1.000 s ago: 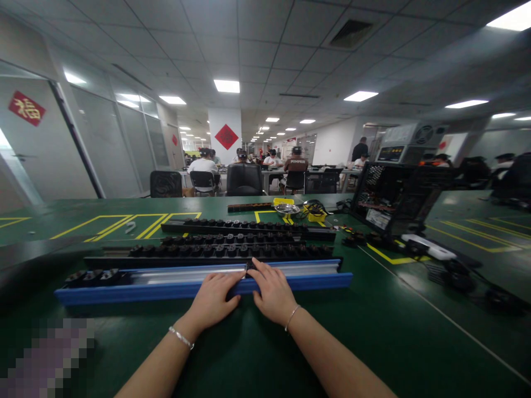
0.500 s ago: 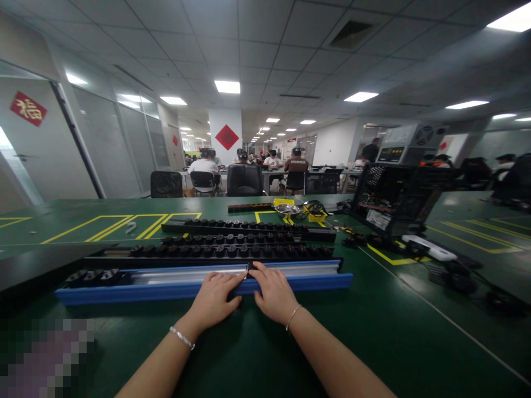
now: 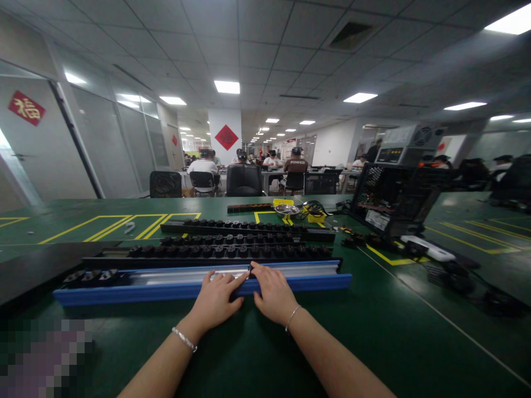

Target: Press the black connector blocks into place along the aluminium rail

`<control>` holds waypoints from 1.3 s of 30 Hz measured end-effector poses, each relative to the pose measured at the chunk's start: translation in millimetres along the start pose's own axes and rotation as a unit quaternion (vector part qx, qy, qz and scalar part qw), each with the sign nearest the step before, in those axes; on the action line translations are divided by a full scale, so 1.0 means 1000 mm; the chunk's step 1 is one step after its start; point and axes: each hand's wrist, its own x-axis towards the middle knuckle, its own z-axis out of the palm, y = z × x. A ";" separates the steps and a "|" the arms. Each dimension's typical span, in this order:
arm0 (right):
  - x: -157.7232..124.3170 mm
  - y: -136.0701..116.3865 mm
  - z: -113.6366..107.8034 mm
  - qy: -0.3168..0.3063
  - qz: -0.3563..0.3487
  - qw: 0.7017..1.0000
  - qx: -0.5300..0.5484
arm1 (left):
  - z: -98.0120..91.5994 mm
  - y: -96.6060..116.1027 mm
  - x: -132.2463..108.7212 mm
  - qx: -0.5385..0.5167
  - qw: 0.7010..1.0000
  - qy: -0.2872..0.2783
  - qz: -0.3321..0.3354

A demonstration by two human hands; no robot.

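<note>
I am pressing down on a small black clip (image 3: 250, 271) that is sitting in the shiny groove of the long blue rail (image 3: 307, 283), right in the middle of it, close to me on the green table (image 3: 373, 342). My left hand (image 3: 215, 301) and my right hand (image 3: 271, 296) are lying flat and side by side on the rail, with the fingers stretched out, and the tips are meeting on the clip. I am not gripping anything; the fingers are just resting and pushing, not curled around the piece. I think I am in the middle of setting this clip into its place, and the next move probably needs a careful push, straight along the groove, so it does not tip or jam. At the far left end of the blue rail three black clips (image 3: 92, 275) are already sitting close together, so that makes four on this rail. Behind it three black rails (image 3: 232, 239) are lying one after another, and each is packed with black clips, too many and too small for me to count. Farther back a silver bowl (image 3: 286, 209) is sitting near some yellow things, and one open computer case (image 3: 394, 202) is standing on the right. Far away, people are sitting at other tables.
</note>
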 end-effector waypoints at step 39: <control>0.000 0.014 -0.012 0.030 0.042 0.998 -0.025 | 0.002 -0.002 -0.003 -0.013 1.000 0.014 0.010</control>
